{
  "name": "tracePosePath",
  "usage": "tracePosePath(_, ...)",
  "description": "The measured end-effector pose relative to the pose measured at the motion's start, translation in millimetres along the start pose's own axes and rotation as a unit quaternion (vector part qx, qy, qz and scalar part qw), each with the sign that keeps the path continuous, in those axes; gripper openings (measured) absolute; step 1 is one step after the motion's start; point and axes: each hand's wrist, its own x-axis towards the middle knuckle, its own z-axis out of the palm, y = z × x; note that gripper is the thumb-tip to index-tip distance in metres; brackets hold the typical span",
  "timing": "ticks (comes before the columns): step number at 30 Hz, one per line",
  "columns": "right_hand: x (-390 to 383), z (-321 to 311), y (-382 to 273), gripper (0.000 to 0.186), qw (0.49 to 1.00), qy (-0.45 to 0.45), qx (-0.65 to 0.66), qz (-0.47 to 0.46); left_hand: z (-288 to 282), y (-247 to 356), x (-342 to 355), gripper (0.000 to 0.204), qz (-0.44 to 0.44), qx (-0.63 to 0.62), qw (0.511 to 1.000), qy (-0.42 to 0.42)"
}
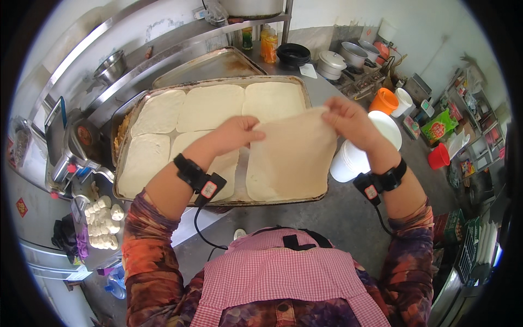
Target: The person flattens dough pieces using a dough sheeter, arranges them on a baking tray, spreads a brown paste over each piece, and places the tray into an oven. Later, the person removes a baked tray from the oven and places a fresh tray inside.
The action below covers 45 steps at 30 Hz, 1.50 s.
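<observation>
A large metal tray (239,203) holds flat, pale dough sheets (212,106) in two rows. At its right front, a thin dough sheet (290,158) hangs with its top edge raised. My left hand (237,133) pinches the upper left corner of this sheet. My right hand (346,122) pinches the upper right corner, higher up. Both my wrists wear black straps with small cabled devices.
An empty tray (223,59) lies behind. A steel bowl (109,71) and a press machine (81,147) are at left, above dough lumps (101,223). Black pans (293,53), pots, white buckets (348,163) and an orange bucket (384,101) stand rightward, with shelving (476,125) beyond.
</observation>
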Motion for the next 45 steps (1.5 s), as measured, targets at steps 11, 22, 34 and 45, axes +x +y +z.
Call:
tracePosePath(11, -55, 35, 13, 0.022, 0.958, -0.120, -0.258, -0.028, 15, -5, -58, 0.029, 0.186, 0.347, 0.919, -0.014)
tracePosePath(22, -61, 27, 61, 0.022, 0.930, -0.254, -0.247, -0.101, 53, -39, -117, 0.027, 0.241, 0.428, 0.871, 0.006)
tracePosePath(34, -64, 26, 35, 0.053, 0.938, -0.289, -0.192, -0.020, 56, -28, -128, 0.022, 0.142, 0.352, 0.925, -0.018)
tracePosePath(45, 56, 38, 80, 0.027, 0.889, 0.028, -0.458, 0.011, 5, -34, 9, 0.025, 0.024, 0.483, 0.863, 0.144)
